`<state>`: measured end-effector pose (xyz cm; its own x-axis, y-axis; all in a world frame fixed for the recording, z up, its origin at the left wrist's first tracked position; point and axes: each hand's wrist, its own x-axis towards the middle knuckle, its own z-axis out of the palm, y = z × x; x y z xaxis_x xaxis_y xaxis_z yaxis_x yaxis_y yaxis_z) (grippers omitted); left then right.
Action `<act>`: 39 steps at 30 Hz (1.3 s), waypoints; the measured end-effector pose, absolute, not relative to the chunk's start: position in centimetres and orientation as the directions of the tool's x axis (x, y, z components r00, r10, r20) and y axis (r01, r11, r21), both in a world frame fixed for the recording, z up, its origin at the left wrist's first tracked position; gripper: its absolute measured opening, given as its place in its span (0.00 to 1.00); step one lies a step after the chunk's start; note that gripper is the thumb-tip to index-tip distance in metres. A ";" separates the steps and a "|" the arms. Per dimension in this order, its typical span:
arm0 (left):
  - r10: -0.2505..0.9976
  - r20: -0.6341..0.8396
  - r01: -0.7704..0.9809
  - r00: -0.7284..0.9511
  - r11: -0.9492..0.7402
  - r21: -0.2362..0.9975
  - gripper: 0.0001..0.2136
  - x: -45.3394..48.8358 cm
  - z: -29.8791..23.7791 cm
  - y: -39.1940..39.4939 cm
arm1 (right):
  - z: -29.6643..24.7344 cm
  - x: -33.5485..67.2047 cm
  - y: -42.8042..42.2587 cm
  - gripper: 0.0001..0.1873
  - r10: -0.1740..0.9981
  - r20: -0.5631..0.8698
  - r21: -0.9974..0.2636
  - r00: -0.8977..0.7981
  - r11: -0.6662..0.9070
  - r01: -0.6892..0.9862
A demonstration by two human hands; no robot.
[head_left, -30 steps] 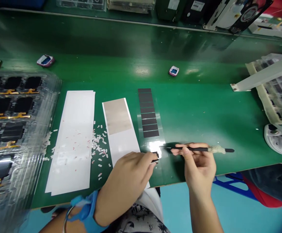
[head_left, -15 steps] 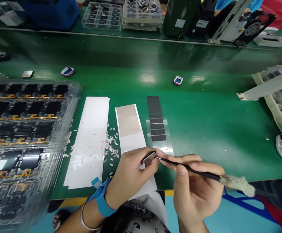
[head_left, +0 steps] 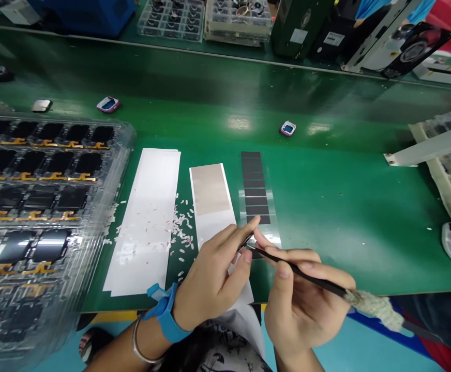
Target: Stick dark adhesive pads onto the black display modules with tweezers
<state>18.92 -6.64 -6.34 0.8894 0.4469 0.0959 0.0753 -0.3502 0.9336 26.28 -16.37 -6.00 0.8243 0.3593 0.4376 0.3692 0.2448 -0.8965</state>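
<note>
My left hand [head_left: 213, 274], with a blue strap and a bracelet at its wrist, pinches a small, thin, dark-edged screen piece [head_left: 244, 242] between thumb and fingers. Most of that piece is hidden by the fingers. Held like a pen, black tweezers [head_left: 314, 279] lie in my right hand [head_left: 306, 305], their rear end wrapped in pale, frayed material. Their thin silvery tip meets the piece, near the left thumb. Just beyond both hands lies a clear strip with dark rectangles [head_left: 253, 170]. Under the left hand is a white sheet bearing a beige patch [head_left: 210, 190].
Stacked clear trays of black screens [head_left: 120, 150] stand at left. White sheets [head_left: 144, 206] lie alongside scattered pale bits [head_left: 181, 227]. Small watch-like cases [head_left: 287, 128] rest farther back. At right are a white arm [head_left: 427, 147] and more trays [head_left: 446, 170]. A shelf holds boxes [head_left: 295, 31].
My left fingers have stretched forward over the screen piece, which now shows less and is tilted more edge-on. My right hand and the tweezers have shifted slightly left. The view has moved a little.
</note>
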 end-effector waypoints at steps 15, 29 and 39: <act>0.451 0.089 0.078 0.888 -0.339 0.937 0.23 19.1 -6.6 -6.6 | -6.6 26.3 -16.1 0.14 0.339 0.405 -0.910 0.849 0.238 0.340; 0.460 0.086 0.108 0.884 -0.379 0.919 0.22 19.2 -6.6 -6.7 | -6.8 26.4 -16.2 0.15 0.344 0.441 -0.893 0.829 0.264 0.365; 0.449 0.060 0.137 0.891 -0.394 0.909 0.23 19.2 -6.4 -6.7 | -7.0 26.5 -16.3 0.14 0.329 0.443 -0.889 0.834 0.281 0.362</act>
<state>19.23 -6.73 -6.36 0.8913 0.4494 0.0604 0.1369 -0.3936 0.9091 26.53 -16.26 -7.02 0.8336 0.3294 0.4434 0.3620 0.2806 -0.8889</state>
